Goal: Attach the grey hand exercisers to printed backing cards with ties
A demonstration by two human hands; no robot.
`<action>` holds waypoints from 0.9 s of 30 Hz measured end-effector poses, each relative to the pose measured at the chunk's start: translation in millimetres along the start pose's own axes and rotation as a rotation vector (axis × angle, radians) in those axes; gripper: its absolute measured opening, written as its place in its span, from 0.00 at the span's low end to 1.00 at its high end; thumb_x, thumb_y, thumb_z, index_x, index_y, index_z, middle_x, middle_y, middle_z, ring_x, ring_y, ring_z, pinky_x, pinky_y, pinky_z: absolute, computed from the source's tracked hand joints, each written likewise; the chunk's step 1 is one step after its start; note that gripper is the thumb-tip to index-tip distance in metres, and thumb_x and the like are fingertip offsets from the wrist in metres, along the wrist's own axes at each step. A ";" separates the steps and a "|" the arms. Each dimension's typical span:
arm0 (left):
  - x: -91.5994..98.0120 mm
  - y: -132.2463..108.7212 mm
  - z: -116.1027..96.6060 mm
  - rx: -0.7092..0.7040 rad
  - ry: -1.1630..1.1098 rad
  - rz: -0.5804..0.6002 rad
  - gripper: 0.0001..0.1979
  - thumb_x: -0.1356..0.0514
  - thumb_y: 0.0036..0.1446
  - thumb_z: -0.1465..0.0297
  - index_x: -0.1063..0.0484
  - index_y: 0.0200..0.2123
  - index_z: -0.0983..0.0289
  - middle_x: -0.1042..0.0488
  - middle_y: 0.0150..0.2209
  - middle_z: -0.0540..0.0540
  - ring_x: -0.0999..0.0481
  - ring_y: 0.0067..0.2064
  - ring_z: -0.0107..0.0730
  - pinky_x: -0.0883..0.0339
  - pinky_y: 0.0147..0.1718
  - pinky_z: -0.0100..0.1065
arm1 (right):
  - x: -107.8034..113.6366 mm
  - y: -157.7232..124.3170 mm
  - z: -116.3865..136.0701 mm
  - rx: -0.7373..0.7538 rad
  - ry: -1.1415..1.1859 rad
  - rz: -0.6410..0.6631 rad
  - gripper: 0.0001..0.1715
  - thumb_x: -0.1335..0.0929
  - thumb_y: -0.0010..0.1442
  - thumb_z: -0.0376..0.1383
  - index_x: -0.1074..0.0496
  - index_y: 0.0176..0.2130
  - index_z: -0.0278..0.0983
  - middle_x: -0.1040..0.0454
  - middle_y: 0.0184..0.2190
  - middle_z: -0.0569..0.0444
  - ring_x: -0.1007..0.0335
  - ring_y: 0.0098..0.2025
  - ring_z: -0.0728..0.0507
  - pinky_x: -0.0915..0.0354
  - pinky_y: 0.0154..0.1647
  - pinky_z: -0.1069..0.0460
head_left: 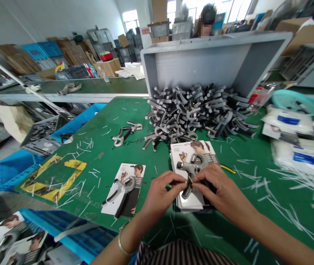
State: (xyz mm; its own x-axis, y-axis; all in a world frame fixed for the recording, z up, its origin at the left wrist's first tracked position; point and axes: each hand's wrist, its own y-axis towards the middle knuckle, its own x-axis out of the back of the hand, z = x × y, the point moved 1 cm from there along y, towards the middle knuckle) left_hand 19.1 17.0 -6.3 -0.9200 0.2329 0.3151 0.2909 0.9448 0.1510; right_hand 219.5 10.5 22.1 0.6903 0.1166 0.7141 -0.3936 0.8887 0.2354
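A grey and black hand grip strengthener (191, 167) with a metal spring lies over a stack of printed cards (177, 156) in front of me. My left hand (165, 189) is closed, thumb and forefinger pinched at one of its handles. From the other side my right hand (214, 182) pinches at the same spot, its palm partly covering the other handle. Whatever thin piece may be between the fingertips is too small to make out. To the left, another hand grip strengthener (122, 189) rests on its own card (110, 206).
A tipped grey crate (195, 66) spills a heap of hand grips (190, 110) onto the green table (102, 114). Yellow-handled pliers (228, 169) lie right of the cards. White strips (292, 217) are scattered about. Blue crates (71, 235) stand at left; a person (207, 22) is behind.
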 end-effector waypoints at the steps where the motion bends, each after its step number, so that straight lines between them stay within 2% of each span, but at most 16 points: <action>1: 0.4 -0.2 0.6 0.017 -0.025 -0.003 0.02 0.35 0.59 0.71 0.21 0.36 0.62 0.23 0.35 0.51 0.24 0.39 0.30 0.33 0.40 0.29 | 1.5 -0.5 0.5 0.026 -0.025 0.026 0.03 0.33 0.66 0.34 0.29 0.37 0.39 0.27 0.34 0.55 0.37 0.41 0.41 0.41 0.44 0.46; 6: 0.2 -1.2 1.7 0.074 -0.094 0.004 0.02 0.35 0.58 0.71 0.21 0.35 0.63 0.22 0.35 0.52 0.24 0.38 0.31 0.33 0.40 0.29 | 6.1 -2.1 1.3 0.090 -0.161 0.086 0.07 0.34 0.68 0.36 0.30 0.35 0.38 0.27 0.32 0.53 0.39 0.39 0.40 0.43 0.42 0.45; 17: -1.1 -2.0 1.2 0.055 -0.071 0.017 0.03 0.35 0.59 0.71 0.22 0.36 0.62 0.23 0.36 0.52 0.24 0.39 0.31 0.33 0.41 0.30 | 5.1 -3.1 2.6 0.131 -0.302 0.136 0.13 0.37 0.69 0.37 0.29 0.33 0.37 0.28 0.31 0.51 0.39 0.38 0.40 0.43 0.43 0.44; 23: 0.2 -0.9 -5.2 -0.090 0.072 0.093 0.03 0.37 0.61 0.71 0.23 0.36 0.63 0.23 0.35 0.52 0.25 0.39 0.31 0.33 0.41 0.30 | 6.0 -0.7 9.3 0.143 -0.250 0.103 0.12 0.36 0.69 0.36 0.29 0.33 0.37 0.28 0.30 0.52 0.39 0.38 0.40 0.42 0.42 0.45; 27: 9.1 -1.1 -20.1 -0.205 0.265 0.192 0.07 0.44 0.67 0.70 0.25 0.42 0.63 0.23 0.39 0.54 0.26 0.42 0.32 0.34 0.44 0.33 | 4.3 1.2 9.1 0.115 -0.146 0.083 0.08 0.34 0.67 0.36 0.30 0.34 0.38 0.27 0.32 0.54 0.37 0.39 0.41 0.42 0.42 0.46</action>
State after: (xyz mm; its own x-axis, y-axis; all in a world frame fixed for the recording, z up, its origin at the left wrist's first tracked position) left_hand 15.7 13.5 15.1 -0.7516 0.3079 0.5833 0.5225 0.8177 0.2416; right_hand 216.6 8.0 31.5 0.5606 0.1139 0.8202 -0.5180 0.8211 0.2400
